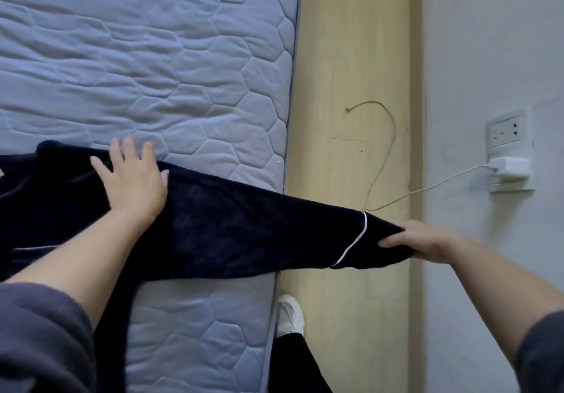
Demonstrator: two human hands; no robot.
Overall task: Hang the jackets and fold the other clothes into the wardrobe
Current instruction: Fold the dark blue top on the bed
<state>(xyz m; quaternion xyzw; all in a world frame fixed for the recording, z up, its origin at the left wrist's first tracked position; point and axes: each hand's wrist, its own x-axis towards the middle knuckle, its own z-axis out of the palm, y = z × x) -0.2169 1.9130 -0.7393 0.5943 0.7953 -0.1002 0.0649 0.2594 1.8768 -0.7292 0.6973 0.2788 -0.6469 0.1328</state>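
A dark navy garment [232,228] is being spread across the near part of a blue quilted mattress [152,57], its body lying on the bed at the left of the view. One long sleeve [274,231] is being held stretched out past the mattress's right edge, above the pale wooden floor [351,57]. The left hand [134,179] is being pressed flat on the cloth near the garment's upper edge. Its fingers are straight and spread, grasping nothing, and the fingertips are reaching just beyond the fabric onto the mattress. The end of the cuff [381,243] is being gripped by the right hand [424,241], its fingers curled round the cloth. A thin line of white piping [351,243] is being shown around the sleeve just inside that grip. Grey sleeves [39,337] are being worn pushed up on both forearms. On the light wall [488,41] at the right, a white charger [509,166] is being held in a socket strip just below a wall socket [505,131]. A thin cable [427,189] is being trailed from the charger down across the floor. Beside the mattress's lower right edge, a white shoe [290,316] is being worn below a dark trouser leg.
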